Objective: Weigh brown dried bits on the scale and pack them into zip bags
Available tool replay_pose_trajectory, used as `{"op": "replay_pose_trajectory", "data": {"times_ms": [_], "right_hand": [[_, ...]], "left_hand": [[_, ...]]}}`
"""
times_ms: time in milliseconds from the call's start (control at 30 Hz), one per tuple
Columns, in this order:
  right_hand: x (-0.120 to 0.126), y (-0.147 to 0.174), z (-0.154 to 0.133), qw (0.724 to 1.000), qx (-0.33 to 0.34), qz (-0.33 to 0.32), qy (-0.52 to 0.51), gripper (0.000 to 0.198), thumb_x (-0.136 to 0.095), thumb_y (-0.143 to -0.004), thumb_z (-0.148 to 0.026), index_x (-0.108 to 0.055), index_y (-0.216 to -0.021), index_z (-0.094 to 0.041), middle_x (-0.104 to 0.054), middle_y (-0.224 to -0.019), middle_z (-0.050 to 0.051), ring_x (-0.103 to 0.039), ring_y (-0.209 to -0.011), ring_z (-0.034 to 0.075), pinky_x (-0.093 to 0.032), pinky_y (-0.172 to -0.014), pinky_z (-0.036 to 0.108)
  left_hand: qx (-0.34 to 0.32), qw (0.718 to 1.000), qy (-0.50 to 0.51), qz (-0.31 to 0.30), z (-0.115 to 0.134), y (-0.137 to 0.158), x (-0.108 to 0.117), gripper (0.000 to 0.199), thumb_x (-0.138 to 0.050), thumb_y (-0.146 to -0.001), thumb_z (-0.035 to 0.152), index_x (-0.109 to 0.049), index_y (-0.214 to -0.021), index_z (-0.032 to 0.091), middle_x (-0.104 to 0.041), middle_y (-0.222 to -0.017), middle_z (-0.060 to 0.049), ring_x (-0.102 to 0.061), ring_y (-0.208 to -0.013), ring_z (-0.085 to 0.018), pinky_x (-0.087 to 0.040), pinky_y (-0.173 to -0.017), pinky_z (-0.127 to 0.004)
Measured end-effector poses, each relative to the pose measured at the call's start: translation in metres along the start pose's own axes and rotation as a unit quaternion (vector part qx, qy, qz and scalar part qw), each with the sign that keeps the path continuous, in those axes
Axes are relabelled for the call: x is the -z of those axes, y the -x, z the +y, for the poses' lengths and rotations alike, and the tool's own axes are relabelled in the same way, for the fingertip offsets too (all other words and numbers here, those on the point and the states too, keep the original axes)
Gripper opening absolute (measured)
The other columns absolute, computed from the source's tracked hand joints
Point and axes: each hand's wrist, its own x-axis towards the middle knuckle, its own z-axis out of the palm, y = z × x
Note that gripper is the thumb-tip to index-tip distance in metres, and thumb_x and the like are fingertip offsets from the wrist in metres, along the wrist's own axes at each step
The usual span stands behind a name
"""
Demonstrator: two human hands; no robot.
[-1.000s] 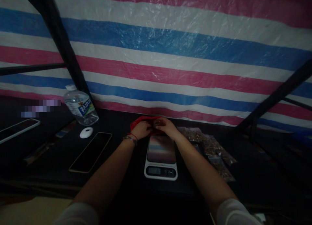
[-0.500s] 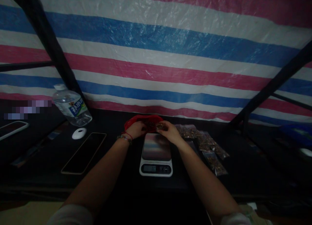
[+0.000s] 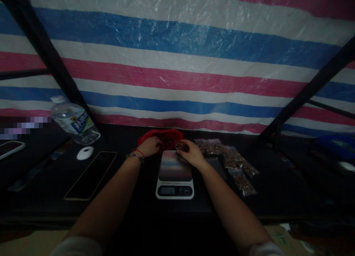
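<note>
My left hand (image 3: 149, 146) reaches over the near left rim of a red tray (image 3: 180, 133), fingers curled down at the dark brown pieces (image 3: 168, 139) inside; what they pinch, if anything, is too dark to see. Held in my right hand (image 3: 191, 152) is a small clear plastic bag (image 3: 179, 145) with brown bits in it, by the tray's right side and just above the far right corner of a white kitchen scale (image 3: 175, 174). The scale's display is lit, its digits too small to read. Right of that hand lie several filled clear bags (image 3: 234, 158).
A flat clear bag (image 3: 216, 166) lies beside my right forearm. On the left are a dark phone (image 3: 91, 176), a white mouse (image 3: 85, 153) and a plastic bottle (image 3: 73, 121). Black frame bars (image 3: 59, 69) slant up before a striped sheet (image 3: 177, 75).
My left hand has drawn slightly left, baring more of the tray's contents. My right hand, with the small bag, has turned and come slightly nearer. The whole view has shifted a little.
</note>
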Motion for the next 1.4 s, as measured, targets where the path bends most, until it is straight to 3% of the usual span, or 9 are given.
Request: {"op": "replay_pose_trajectory", "data": {"times_ms": [233, 400, 500, 600, 933, 1100, 1233, 1300, 1400], "right_hand": [[-0.001, 0.001, 0.0, 1.0, 0.021, -0.002, 0.019, 0.038, -0.069, -0.07, -0.021, -0.062, -0.108, -0.021, -0.067, -0.105, 0.004, -0.062, -0.097, 0.019, -0.047, -0.089, 0.034], [0.003, 0.001, -0.002, 0.999, 0.03, -0.004, 0.021, 0.039, -0.068, -0.07, -0.02, -0.061, -0.109, -0.022, -0.067, -0.105, 0.004, -0.062, -0.097, 0.019, -0.047, -0.089, 0.034], [0.003, 0.001, -0.004, 0.999, 0.035, -0.007, 0.029, 0.039, -0.068, -0.07, -0.02, -0.061, -0.109, -0.022, -0.067, -0.106, 0.004, -0.061, -0.097, 0.019, -0.047, -0.09, 0.034], [0.003, 0.002, -0.005, 0.999, 0.036, -0.01, 0.032, 0.04, -0.069, -0.07, -0.02, -0.061, -0.11, -0.021, -0.066, -0.107, 0.004, -0.061, -0.099, 0.02, -0.047, -0.091, 0.034], [-0.002, 0.004, -0.008, 0.999, 0.022, -0.024, 0.012, 0.04, -0.069, -0.071, -0.021, -0.061, -0.11, -0.023, -0.067, -0.105, 0.003, -0.063, -0.096, 0.018, -0.049, -0.088, 0.033], [-0.002, 0.005, -0.01, 0.999, 0.02, -0.035, -0.004, 0.039, -0.068, -0.071, -0.022, -0.061, -0.11, -0.022, -0.067, -0.104, 0.003, -0.063, -0.094, 0.018, -0.049, -0.087, 0.032], [-0.002, 0.005, -0.012, 0.999, 0.02, -0.035, 0.015, 0.039, -0.07, -0.069, -0.022, -0.062, -0.108, -0.022, -0.068, -0.103, 0.004, -0.063, -0.094, 0.018, -0.048, -0.087, 0.033], [-0.002, 0.005, -0.013, 0.999, 0.026, -0.037, 0.018, 0.039, -0.07, -0.069, -0.021, -0.063, -0.107, -0.022, -0.068, -0.103, 0.004, -0.063, -0.093, 0.018, -0.048, -0.087, 0.033], [-0.003, 0.005, -0.015, 0.999, 0.029, -0.036, 0.029, 0.038, -0.07, -0.069, -0.02, -0.063, -0.106, -0.021, -0.068, -0.102, 0.004, -0.063, -0.092, 0.019, -0.049, -0.086, 0.034]], "left_hand": [[0.004, 1.0, 0.015, -0.018, -0.001, 0.001, 0.004, 0.025, -0.051, -0.081, 0.025, -0.072, -0.094, 0.019, -0.071, -0.095, -0.007, -0.064, -0.085, -0.02, -0.047, -0.078, -0.026], [-0.035, 0.999, -0.001, 0.022, 0.004, -0.001, 0.008, 0.026, -0.053, -0.08, 0.021, -0.072, -0.097, 0.02, -0.069, -0.101, -0.007, -0.061, -0.095, -0.02, -0.044, -0.087, -0.028], [-0.063, 0.998, -0.001, -0.01, 0.009, -0.002, 0.004, 0.026, -0.049, -0.083, 0.02, -0.072, -0.097, 0.021, -0.07, -0.1, -0.006, -0.062, -0.093, -0.019, -0.045, -0.086, -0.027], [-0.045, 0.998, -0.023, -0.041, 0.011, -0.003, -0.003, 0.025, -0.05, -0.084, 0.023, -0.073, -0.094, 0.018, -0.07, -0.098, -0.009, -0.063, -0.09, -0.02, -0.046, -0.083, -0.028], [-0.001, 0.999, -0.038, -0.033, 0.012, -0.006, -0.007, 0.022, -0.052, -0.082, 0.02, -0.072, -0.091, 0.017, -0.07, -0.096, -0.01, -0.064, -0.09, -0.02, -0.047, -0.081, -0.027], [0.022, 1.0, -0.016, 0.015, 0.009, -0.004, -0.003, 0.022, -0.052, -0.08, 0.018, -0.07, -0.092, 0.018, -0.07, -0.097, -0.008, -0.063, -0.089, -0.019, -0.047, -0.081, -0.027], [0.018, 0.995, 0.009, 0.095, 0.015, 0.0, 0.009, 0.024, -0.052, -0.081, 0.02, -0.069, -0.098, 0.017, -0.068, -0.103, -0.008, -0.061, -0.096, -0.02, -0.045, -0.091, -0.03], [-0.013, 0.991, 0.035, 0.129, 0.024, 0.001, 0.015, 0.024, -0.052, -0.084, 0.024, -0.067, -0.101, 0.016, -0.067, -0.105, -0.007, -0.06, -0.099, -0.02, -0.044, -0.093, -0.031], [-0.096, 0.985, 0.08, 0.12, 0.042, 0.004, 0.02, 0.024, -0.051, -0.087, 0.027, -0.065, -0.105, 0.018, -0.066, -0.108, -0.005, -0.059, -0.102, -0.018, -0.044, -0.094, -0.03]]}}
